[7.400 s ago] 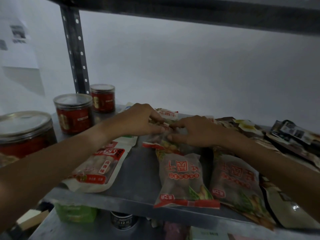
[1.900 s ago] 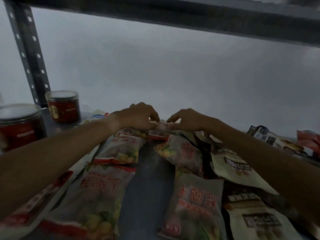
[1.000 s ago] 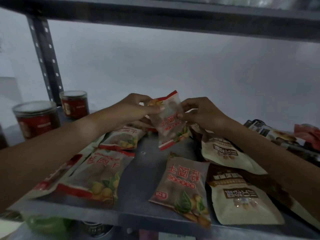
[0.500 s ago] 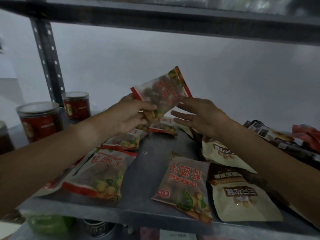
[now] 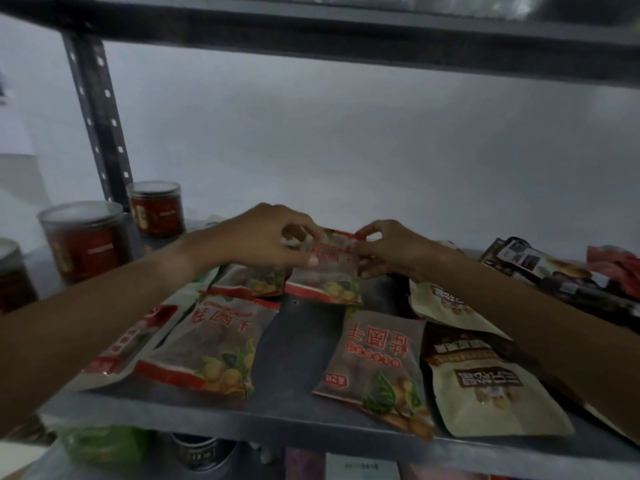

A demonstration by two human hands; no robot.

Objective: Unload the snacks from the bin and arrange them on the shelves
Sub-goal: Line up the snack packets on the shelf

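now lower, snack packet (image 5: 329, 268) (both-handed)

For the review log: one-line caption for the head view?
Both hands, left hand and right hand, pinch a red-trimmed snack packet over the grey shelf.

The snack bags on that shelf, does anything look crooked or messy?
Yes. The right-end packets lie in an overlapping heap, unlike the flat rows in front. The front red-trimmed bag and the tan pouch poke slightly over the shelf edge. Nothing looks spilled or torn.

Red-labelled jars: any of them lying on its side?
No. All three red-labelled jars stand upright at the shelf's left end, lids on top.
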